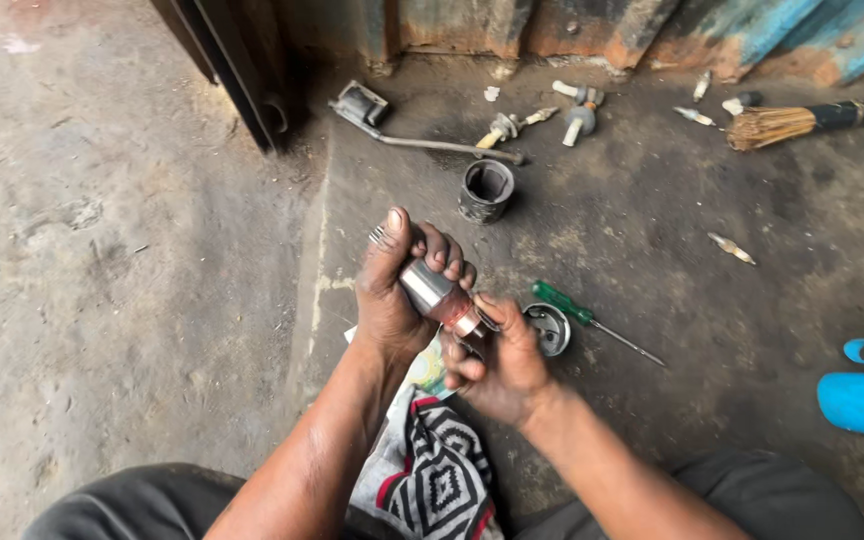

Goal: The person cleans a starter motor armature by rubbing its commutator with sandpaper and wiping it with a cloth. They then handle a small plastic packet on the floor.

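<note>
Left hand [392, 290] grips a metal cylinder [432, 288]; right hand [497, 365] pinches its coppery end, seemingly working it; steady support needed

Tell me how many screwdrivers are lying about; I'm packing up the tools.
1. A green-handled screwdriver with a thin metal shaft lies on the dark concrete floor, just right of the round metal cap beside the right hand. Others may be hidden beneath the arms or patterned cloth.

The left hand [392, 290] grips a cylindrical metal part [439, 295] with a coppery end, and the right hand [497, 370] pinches that end from below. A green-handled screwdriver [592, 320] and a round metal cap [550, 328] lie just beside them on the oily concrete floor [652, 230], a dark cylindrical housing [486, 190] farther off.
</note>
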